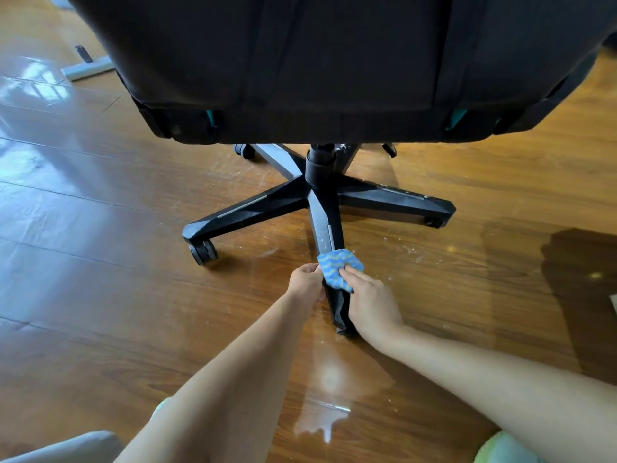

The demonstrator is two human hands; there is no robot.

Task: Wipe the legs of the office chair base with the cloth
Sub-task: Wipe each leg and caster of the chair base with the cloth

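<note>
The black star-shaped chair base (320, 192) stands on the wooden floor under the big black seat (334, 61). Its nearest leg (325, 228) points toward me and shows pale dust marks. A blue cloth with yellow wavy stripes (339, 267) lies bunched over this leg. My right hand (370, 302) holds the cloth against the leg from the right side. My left hand (305, 282) grips the same leg from the left, beside the cloth. The caster at this leg's tip is mostly hidden by my right hand.
Other legs spread left (240, 212) and right (397, 198), with a caster (202, 250) at the left tip. A white metal foot of some furniture (88, 66) lies at the back left. Dust specks dot the glossy floor right of the base.
</note>
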